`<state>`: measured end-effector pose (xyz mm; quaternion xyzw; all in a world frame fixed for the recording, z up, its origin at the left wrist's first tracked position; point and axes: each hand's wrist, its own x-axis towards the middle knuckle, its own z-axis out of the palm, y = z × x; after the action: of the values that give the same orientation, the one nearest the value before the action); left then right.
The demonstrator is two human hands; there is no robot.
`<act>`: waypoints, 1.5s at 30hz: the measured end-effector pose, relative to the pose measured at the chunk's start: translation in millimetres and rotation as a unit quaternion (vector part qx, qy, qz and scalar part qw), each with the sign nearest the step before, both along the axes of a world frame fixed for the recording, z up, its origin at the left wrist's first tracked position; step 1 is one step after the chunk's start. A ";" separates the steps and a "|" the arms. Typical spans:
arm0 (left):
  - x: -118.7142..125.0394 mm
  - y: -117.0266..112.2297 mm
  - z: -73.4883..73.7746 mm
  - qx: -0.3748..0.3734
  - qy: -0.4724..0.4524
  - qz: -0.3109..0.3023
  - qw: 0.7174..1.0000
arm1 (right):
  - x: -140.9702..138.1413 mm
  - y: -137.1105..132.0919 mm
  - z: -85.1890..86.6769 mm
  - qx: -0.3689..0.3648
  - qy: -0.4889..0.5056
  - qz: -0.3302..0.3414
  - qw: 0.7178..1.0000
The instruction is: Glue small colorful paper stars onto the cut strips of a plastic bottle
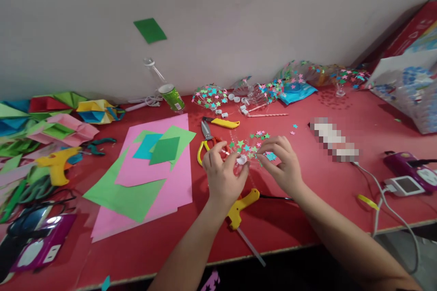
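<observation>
My left hand (pixel 223 175) is closed, pinching a small white cap (pixel 241 159) between thumb and fingers. Clear thin strands with colored paper stars (pixel 241 144) fan out around that cap. Just to its right, my right hand (pixel 282 161) has thumb and fingertips pinched together close to the stars; what sits between them is too small to name. Loose stars (pixel 260 134) and a blue star (pixel 271 156) lie beside the fingers. Below my left hand rests a yellow glue gun (pixel 244 207) with a clear glue stick (pixel 251 248) protruding from it.
Scissors (pixel 205 132) and a yellow cutter (pixel 225 122) lie behind my left hand. Pink and green paper sheets (pixel 180 168) spread to the left. A bottle (pixel 170 95) and star clusters (pixel 210 95) line the wall. At right are a white cable (pixel 372 179) and purple boxes (pixel 406 166).
</observation>
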<state>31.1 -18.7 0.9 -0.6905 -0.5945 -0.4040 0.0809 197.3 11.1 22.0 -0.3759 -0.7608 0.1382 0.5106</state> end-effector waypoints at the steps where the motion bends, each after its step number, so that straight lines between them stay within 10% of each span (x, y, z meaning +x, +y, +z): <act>1: 0.7 1.0 -1.5 -0.001 0.000 -0.003 1.000 | -0.9 0.0 -1.1 -0.005 -0.008 0.006 1.000; 20: 1.4 5.4 -13.3 -0.001 -0.123 -0.074 0.990 | -6.4 5.8 -20.5 -0.032 -0.047 0.075 0.996; 31: -1.3 7.1 -14.8 0.015 -0.110 -0.091 0.990 | -4.6 6.8 -24.0 0.158 -0.108 0.035 0.981; 45: 0.0 5.6 -13.0 0.025 -0.107 -0.103 0.989 | -5.2 8.1 -25.8 0.112 -0.087 0.044 0.989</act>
<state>31.0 -13.1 -12.1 -0.6987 -0.5151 -0.4964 -0.0073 192.1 19.2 -3.8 -0.2930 -0.8287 0.0410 0.4751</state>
